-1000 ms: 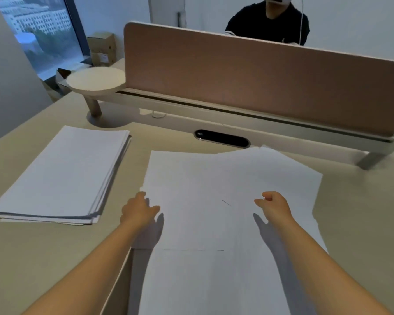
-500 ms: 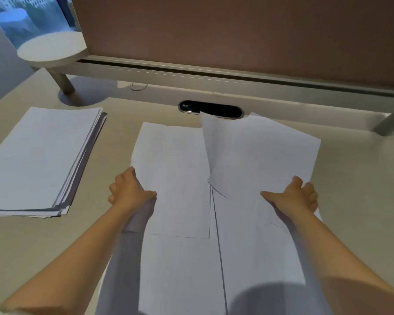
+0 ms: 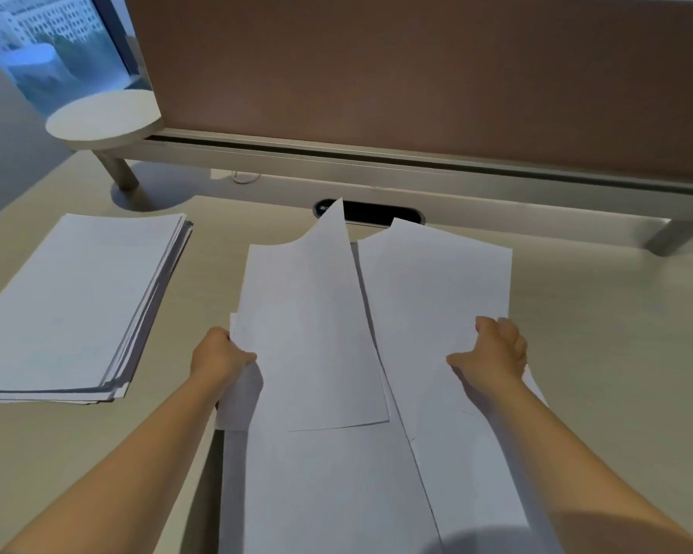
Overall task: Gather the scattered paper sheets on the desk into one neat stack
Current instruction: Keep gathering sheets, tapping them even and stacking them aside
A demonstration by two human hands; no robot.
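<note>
White loose sheets mid-gather: left hand grips one sheet, right hand grips another. Overlap both, square edges, then onto side stack.

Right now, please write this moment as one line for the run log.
left hand: grips left sheet | right hand: grips right sheet | stack: untouched | stage: gathering

loose sheets: white, overlapping, far corners curled up, mid-desk | stack: white, flat, left
</note>
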